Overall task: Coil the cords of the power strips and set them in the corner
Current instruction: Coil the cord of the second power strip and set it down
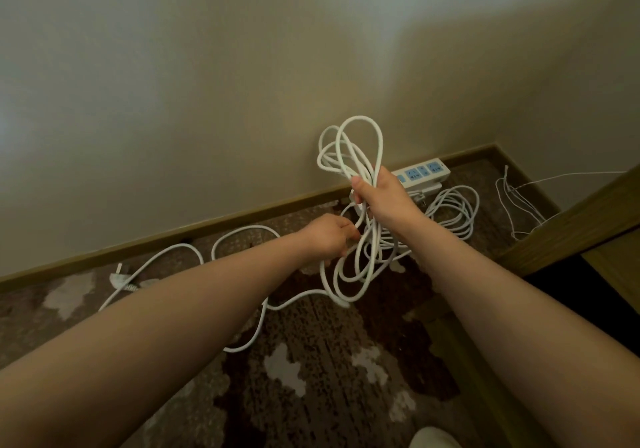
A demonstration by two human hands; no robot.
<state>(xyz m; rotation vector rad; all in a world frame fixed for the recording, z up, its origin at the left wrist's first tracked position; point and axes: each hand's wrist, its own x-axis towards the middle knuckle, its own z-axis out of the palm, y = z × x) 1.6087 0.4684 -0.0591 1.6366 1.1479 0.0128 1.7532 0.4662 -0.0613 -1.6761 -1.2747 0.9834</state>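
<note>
My right hand (379,193) grips a bundle of white cord loops (349,151) that stick up above the fist and hang down below it. Just lower and to the left, my left hand (329,238) pinches a strand of the same cord. The loose rest of that cord (242,236) snakes across the carpet to a white plug (119,279) at the left. A white power strip with blue sockets (424,172) lies against the baseboard behind my right hand, its own cord coiled (453,212) beside it.
Patterned brown carpet (311,361) covers the floor. A baseboard (173,236) runs along the wall to the corner at the right. A thin white wire (519,202) lies near that corner. A wooden door frame (571,219) stands at the right.
</note>
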